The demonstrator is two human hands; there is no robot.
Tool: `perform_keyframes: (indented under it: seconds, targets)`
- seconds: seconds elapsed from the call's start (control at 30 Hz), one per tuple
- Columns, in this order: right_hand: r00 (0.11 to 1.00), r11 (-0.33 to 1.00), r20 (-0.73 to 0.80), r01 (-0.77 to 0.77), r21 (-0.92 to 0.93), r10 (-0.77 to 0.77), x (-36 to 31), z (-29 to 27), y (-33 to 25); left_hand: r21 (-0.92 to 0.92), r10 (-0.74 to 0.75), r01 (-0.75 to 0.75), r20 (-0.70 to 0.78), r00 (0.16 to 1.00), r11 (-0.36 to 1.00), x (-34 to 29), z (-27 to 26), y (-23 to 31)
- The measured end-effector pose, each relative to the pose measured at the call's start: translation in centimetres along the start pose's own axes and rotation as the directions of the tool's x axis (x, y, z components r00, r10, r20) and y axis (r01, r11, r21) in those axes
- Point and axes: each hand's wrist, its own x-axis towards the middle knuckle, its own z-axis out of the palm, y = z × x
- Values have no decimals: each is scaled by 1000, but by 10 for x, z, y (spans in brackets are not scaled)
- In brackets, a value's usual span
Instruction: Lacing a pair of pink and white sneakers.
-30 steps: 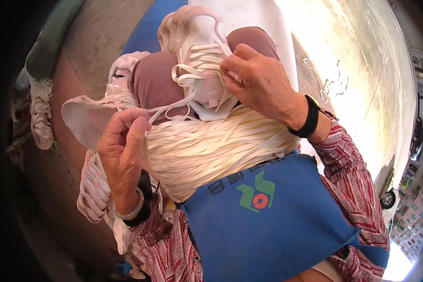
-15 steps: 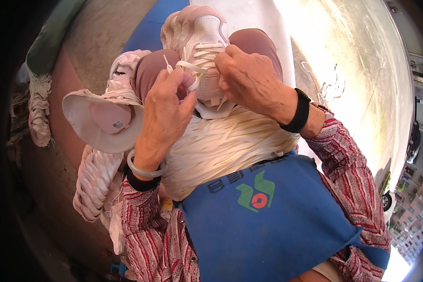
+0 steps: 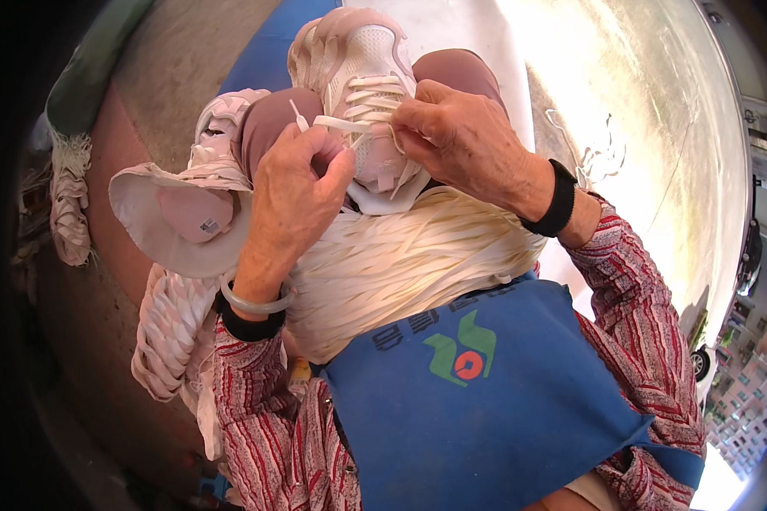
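and here sits the shoe at twelve o'clock, between the knees, its toe pointing away. over at eleven, the left hand has thumb and forefinger pinched on the lace, its tip poking up past the knuckles! at one o'clock the right hand curls its fingers in beside the lacing; whether they pinch anything, one cannot tell. a pale bundle fills the lap, mid-view, the blue apron at five.
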Motion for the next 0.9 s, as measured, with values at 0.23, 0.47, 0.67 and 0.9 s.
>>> perform_keyframes:
  seconds: [0.23, 0.47, 0.67, 0.9]
  targets:
    - [987, 904, 103, -67, -423, 122, 7, 5, -28, 19, 35, -34, -72, 997, 999, 10, 4, 4]
    - [999, 970, -25, 21, -242, -28, 11, 13, 2, -122, -67, 62, -37, 997, 991, 7, 5, -4]
    - [913, 889, 389, -274, 368, 121, 28, -19, 26, -156, -6, -14, -129, 992, 988, 6, 8, 0]
    - [938, 787, 283, -327, 524, 202, 5, -14, 31, -188, -91, 91, 9, 996, 978, 13, 4, 0]
